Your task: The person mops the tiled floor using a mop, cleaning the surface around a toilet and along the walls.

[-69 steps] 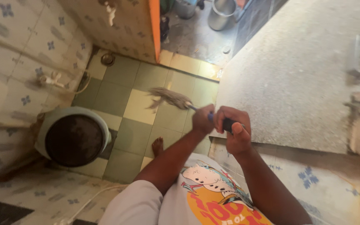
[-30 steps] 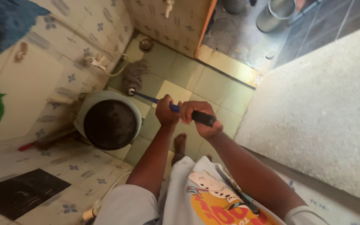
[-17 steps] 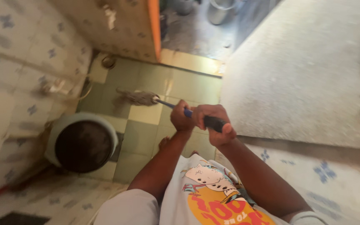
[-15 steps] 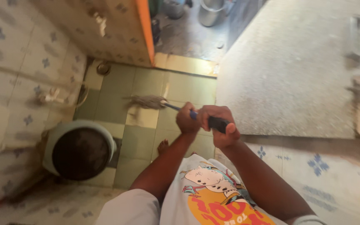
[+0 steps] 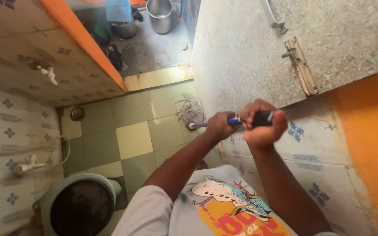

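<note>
Both fists clamp the mop handle point(image 5: 235, 122): your left hand point(image 5: 219, 125) forward to steer, right hand point(image 5: 262, 124) at the black grip, mop head point(image 5: 191, 111) pressed to the green floor tiles point(image 5: 132, 140) beside the door point(image 5: 241, 48).

I hold a mop point(image 5: 224, 122) in both fists: my left hand point(image 5: 219, 125) is wrapped round the blue shaft, and my right hand point(image 5: 262, 123) closes on the black grip at its end. The grey string head point(image 5: 191, 110) lies on the green and yellow floor tiles point(image 5: 130, 135), close against the foot of the grey door point(image 5: 241, 52). A round drain point(image 5: 77, 113) sits in the far corner. The toilet bowl point(image 5: 82, 207) is at lower left, and a steel bucket point(image 5: 160, 15) stands beyond the doorway.
</note>
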